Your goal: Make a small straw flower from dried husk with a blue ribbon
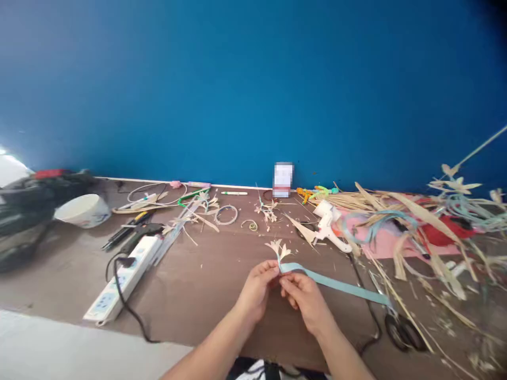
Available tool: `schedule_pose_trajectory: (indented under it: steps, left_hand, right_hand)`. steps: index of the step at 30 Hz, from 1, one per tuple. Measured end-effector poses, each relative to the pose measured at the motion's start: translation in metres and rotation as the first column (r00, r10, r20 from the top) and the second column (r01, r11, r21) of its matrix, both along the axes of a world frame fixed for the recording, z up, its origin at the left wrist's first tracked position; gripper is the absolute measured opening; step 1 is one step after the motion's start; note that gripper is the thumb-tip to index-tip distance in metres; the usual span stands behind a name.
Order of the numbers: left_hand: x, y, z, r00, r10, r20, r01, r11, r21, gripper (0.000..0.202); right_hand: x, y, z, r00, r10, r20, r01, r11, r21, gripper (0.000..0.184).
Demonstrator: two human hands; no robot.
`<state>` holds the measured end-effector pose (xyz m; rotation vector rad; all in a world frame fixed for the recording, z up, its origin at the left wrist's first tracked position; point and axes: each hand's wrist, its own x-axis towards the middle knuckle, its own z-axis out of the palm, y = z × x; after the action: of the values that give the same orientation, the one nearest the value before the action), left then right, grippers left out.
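Note:
My left hand pinches the stem of a small pale straw flower just under its petals. Close beside it, my right hand is closed on the near end of a light blue ribbon, where the ribbon meets the stem. From there the ribbon runs off to the right across the table, its far end by the black-handled scissors. Both hands meet in front of me over the brown table. My fingertips partly hide the spot where ribbon and stem touch.
Left lie a white power strip with a black cord and a white bowl. A white glue gun lies to the right, beside heaped straw strips and a pink sheet. A blue wall rises behind.

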<state>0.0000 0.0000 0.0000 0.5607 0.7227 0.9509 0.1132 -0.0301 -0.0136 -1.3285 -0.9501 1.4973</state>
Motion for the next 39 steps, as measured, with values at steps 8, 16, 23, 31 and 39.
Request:
schedule_pose_trajectory:
  steps: [8, 16, 23, 31, 39]
  left_hand:
    - [-0.002, 0.0, 0.004, 0.994, -0.101, -0.042, 0.102, 0.994, 0.034, 0.021]
    - [-0.012, 0.01, 0.009, 0.979, 0.057, -0.194, -0.066, 0.997, -0.04, 0.019]
    - [-0.039, 0.025, 0.024, 0.965, 0.17, -0.198, -0.203, 0.966, -0.159, 0.015]
    - [-0.079, 0.034, 0.052, 0.937, 0.336, -0.092, -0.347, 0.921, -0.175, 0.015]
    - [-0.115, 0.043, 0.089, 0.832, 0.552, -0.054, -0.552, 0.814, -0.182, 0.03]
  right_hand:
    - [-0.002, -0.001, -0.001, 0.991, 0.017, -0.129, -0.02, 1.0, -0.015, 0.027]
    - [0.033, -0.004, 0.03, 0.926, 0.211, 0.312, -0.214, 0.977, -0.027, 0.023]
    - [0.117, 0.045, 0.054, 0.257, -0.334, 0.907, -0.025, 0.936, 0.352, 0.037]
    - [0.129, 0.081, 0.028, -0.018, -0.145, 0.989, -0.058, 0.988, 0.144, 0.046]
    - [0.148, 0.085, 0.019, 0.14, -0.166, 0.976, -0.002, 0.986, 0.168, 0.041]
